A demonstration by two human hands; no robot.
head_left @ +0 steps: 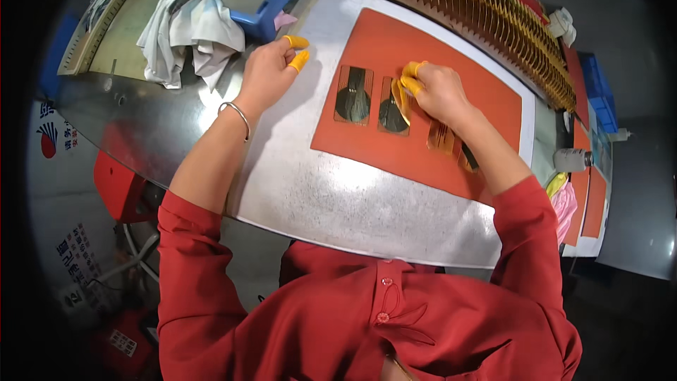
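My right hand [438, 92], with yellow finger cots on thumb and forefinger, pinches a thin gold-coloured sheet [403, 101]. That sheet stands tilted over the right side of a dark-patterned flat piece [392, 114] lying on the orange mat [367, 148]. To its left lies a similar flat piece [352, 99] with a dark round shape. Under my right wrist are a copper-coloured piece [441, 137] and another dark-edged piece [467, 158], partly hidden by the arm. My left hand [269, 74] hovers near the mat's left, its yellow-tipped thumb and forefinger apart with nothing between them.
A rack of upright gold-coloured plates [486, 21] runs along the back right. White cloths [194, 28] and a blue bin [271, 14] sit at the back left. On the right are a bottle [570, 160] and pink cloth [564, 208]. A red stool [116, 183] stands below left.
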